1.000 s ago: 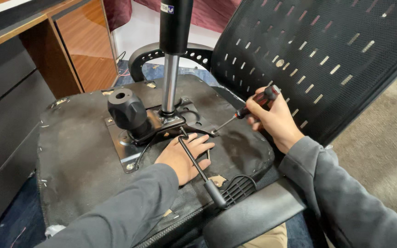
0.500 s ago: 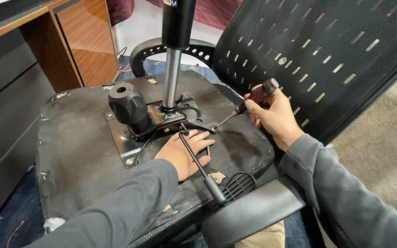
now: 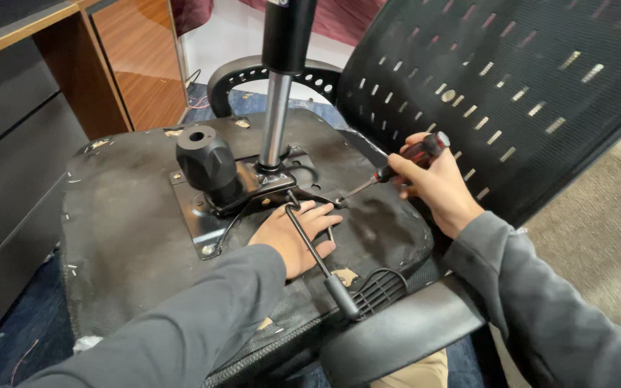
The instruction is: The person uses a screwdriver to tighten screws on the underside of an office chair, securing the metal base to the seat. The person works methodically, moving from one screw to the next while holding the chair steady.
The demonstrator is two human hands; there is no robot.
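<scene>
An office chair lies upturned, the black underside of its seat (image 3: 123, 237) facing up. My left hand (image 3: 292, 233) rests flat on the seat beside the metal mechanism plate (image 3: 213, 215), under the black height lever (image 3: 321, 262). My right hand (image 3: 433, 183) grips a screwdriver with a red and black handle (image 3: 404, 162); its tip points at the plate's right corner. A black tension knob (image 3: 205, 159) and the chrome gas cylinder (image 3: 276, 118) rise from the plate.
The black mesh backrest (image 3: 512, 79) stands at the right, an armrest (image 3: 404, 334) lies at the near edge, another arm (image 3: 253, 75) at the far side. Wooden desk and dark drawers (image 3: 16, 158) at left. Beige carpet (image 3: 598, 259) at right.
The view shifted slightly. My right hand with the screwdriver has stayed at the plate's right corner, its angle changing a little; my left hand has kept its place.
</scene>
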